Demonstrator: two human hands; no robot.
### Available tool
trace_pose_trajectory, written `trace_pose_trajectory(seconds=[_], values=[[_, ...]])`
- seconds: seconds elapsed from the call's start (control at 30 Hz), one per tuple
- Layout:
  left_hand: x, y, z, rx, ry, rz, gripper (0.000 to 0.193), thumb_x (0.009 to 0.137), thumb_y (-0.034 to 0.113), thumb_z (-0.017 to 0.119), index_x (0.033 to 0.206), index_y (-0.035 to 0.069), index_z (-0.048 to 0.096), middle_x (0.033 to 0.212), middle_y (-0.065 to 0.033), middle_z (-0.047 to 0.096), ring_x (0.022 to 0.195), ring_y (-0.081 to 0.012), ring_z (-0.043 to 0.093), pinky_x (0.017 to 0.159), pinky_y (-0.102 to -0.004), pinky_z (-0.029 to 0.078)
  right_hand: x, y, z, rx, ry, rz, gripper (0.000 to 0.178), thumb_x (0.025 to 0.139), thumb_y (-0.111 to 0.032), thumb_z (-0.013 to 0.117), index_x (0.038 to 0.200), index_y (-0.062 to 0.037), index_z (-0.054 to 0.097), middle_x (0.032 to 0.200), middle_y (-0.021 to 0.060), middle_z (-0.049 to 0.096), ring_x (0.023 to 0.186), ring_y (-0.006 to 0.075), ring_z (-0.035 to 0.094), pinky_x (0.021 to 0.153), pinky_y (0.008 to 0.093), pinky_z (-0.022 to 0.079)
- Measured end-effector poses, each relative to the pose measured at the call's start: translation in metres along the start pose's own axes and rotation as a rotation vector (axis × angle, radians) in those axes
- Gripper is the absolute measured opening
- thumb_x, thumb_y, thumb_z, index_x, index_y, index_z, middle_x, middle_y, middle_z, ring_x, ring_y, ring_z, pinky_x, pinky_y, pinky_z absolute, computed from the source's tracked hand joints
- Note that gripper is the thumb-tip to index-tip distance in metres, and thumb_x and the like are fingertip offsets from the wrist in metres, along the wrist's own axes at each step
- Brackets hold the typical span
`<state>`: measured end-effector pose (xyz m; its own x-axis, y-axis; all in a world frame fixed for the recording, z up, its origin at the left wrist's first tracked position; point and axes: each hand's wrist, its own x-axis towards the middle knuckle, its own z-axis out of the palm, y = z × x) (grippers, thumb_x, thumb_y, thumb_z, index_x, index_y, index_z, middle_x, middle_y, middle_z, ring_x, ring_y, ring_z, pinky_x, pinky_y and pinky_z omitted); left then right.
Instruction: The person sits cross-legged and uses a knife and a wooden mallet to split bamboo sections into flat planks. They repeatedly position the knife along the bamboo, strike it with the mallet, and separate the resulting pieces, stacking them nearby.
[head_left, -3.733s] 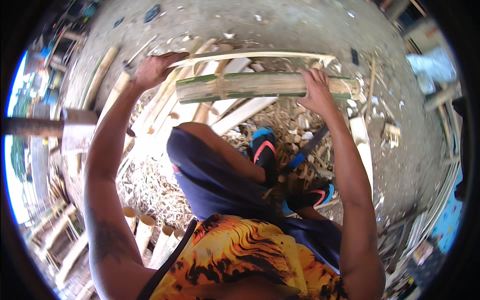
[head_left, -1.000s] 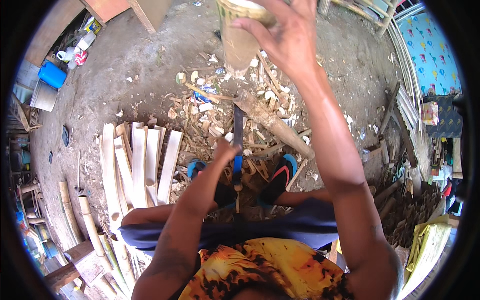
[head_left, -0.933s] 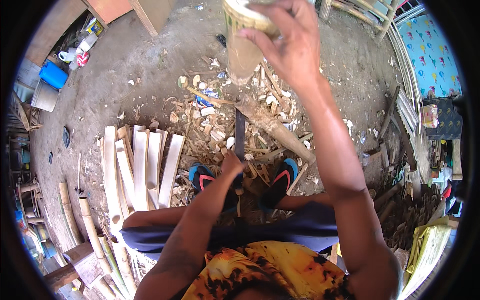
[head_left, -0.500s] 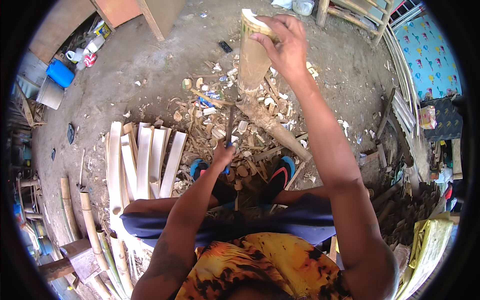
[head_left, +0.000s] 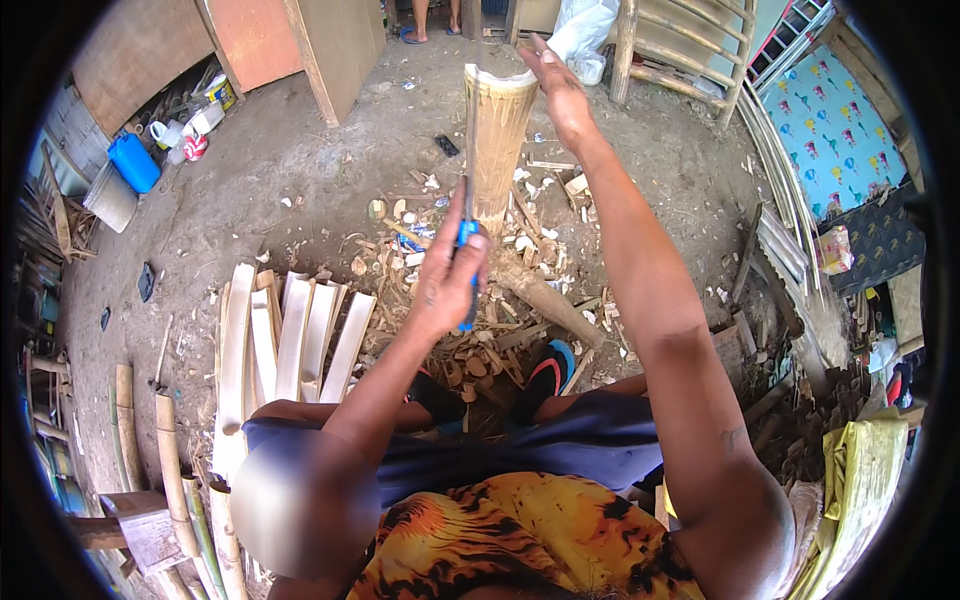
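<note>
A wide split bamboo section stands upright among the chips, its concave rim at the top. My left hand is closed around the blue handle of a long-bladed knife. The narrow blade points up along the bamboo's left edge; whether it bites in, I cannot tell. At the upper right edge of the bamboo is my right hand, fingers stretched out and the palm beside the rim. Below, a thick bamboo or wood piece lies slanting on the ground near the foot of the section.
Pale split bamboo strips are stacked to the left of my legs. Wood chips cover the ground between my feet. Bamboo poles stand at lower left. Another person's feet show at the far side, near a bamboo rack.
My left hand has raised the knife from low by my feet to the bamboo's left side. My right hand has loosened from the rim, its fingers straightened. The view has tilted up.
</note>
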<state>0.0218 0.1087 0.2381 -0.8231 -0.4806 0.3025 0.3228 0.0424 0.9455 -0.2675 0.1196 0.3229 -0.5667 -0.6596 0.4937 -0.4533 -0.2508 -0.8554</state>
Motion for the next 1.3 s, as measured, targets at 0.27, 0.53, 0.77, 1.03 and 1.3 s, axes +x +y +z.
trace_pose_trajectory(seconds=[0.27, 0.53, 0.77, 1.03, 1.3], values=[[0.000, -0.017, 0.025, -0.049, -0.039, -0.046, 0.066, 0.108, 0.018, 0.045, 0.166, 0.014, 0.014, 0.073, 0.0021, 0.048, 0.060, -0.0073, 0.046, 0.056, -0.0253, 0.044, 0.003, -0.002, 0.001, -0.325, -0.068, -0.055, 0.060, 0.108, -0.056, 0.037, 0.155, -0.0189, 0.046, 0.156, 0.0120, 0.048, 0.147, 0.0271, 0.040, 0.123, 0.0378, 0.027], [0.001, -0.028, 0.019, -0.009, -0.027, -0.072, 0.066, 0.107, 0.021, 0.046, 0.165, 0.012, 0.016, 0.073, 0.0016, 0.048, 0.059, -0.0077, 0.047, 0.056, -0.0261, 0.044, 0.002, -0.002, 0.007, -0.342, -0.043, -0.035, 0.059, 0.108, -0.056, 0.038, 0.153, -0.0205, 0.049, 0.154, 0.0127, 0.051, 0.145, 0.0267, 0.042, 0.122, 0.0375, 0.027], [0.007, -0.031, 0.013, -0.007, -0.026, -0.076, 0.065, 0.108, 0.019, 0.046, 0.165, 0.012, 0.017, 0.075, 0.0018, 0.048, 0.060, -0.0080, 0.046, 0.057, -0.0262, 0.044, -0.019, 0.075, -0.021, 0.153, 0.329, 0.072, 0.086, 0.100, -0.066, 0.046, 0.161, -0.0076, 0.027, 0.161, 0.0163, 0.039, 0.151, 0.0335, 0.032, 0.122, 0.0566, 0.023], [0.012, -0.053, 0.002, 0.001, -0.036, -0.063, 0.065, 0.107, 0.019, 0.047, 0.165, 0.013, 0.019, 0.081, 0.0012, 0.047, 0.065, -0.0087, 0.043, 0.060, -0.0272, 0.043, -0.320, 0.325, -0.043, -0.967, -0.466, 1.061, 0.114, 0.074, -0.051, 0.084, 0.155, 0.0059, 0.027, 0.146, 0.0341, 0.049, 0.133, 0.0483, 0.052, 0.112, 0.0502, 0.043], [0.024, -0.041, 0.003, -0.043, -0.046, -0.085, 0.065, 0.107, 0.018, 0.046, 0.165, 0.011, 0.018, 0.079, 0.0017, 0.045, 0.063, -0.0081, 0.043, 0.058, -0.0265, 0.042, -0.351, 0.271, -0.091, -1.013, -0.477, 0.967, 0.082, 0.064, -0.037, 0.085, 0.132, -0.0095, 0.050, 0.113, 0.0256, 0.071, 0.107, 0.0433, 0.068, 0.091, 0.0509, 0.055]])
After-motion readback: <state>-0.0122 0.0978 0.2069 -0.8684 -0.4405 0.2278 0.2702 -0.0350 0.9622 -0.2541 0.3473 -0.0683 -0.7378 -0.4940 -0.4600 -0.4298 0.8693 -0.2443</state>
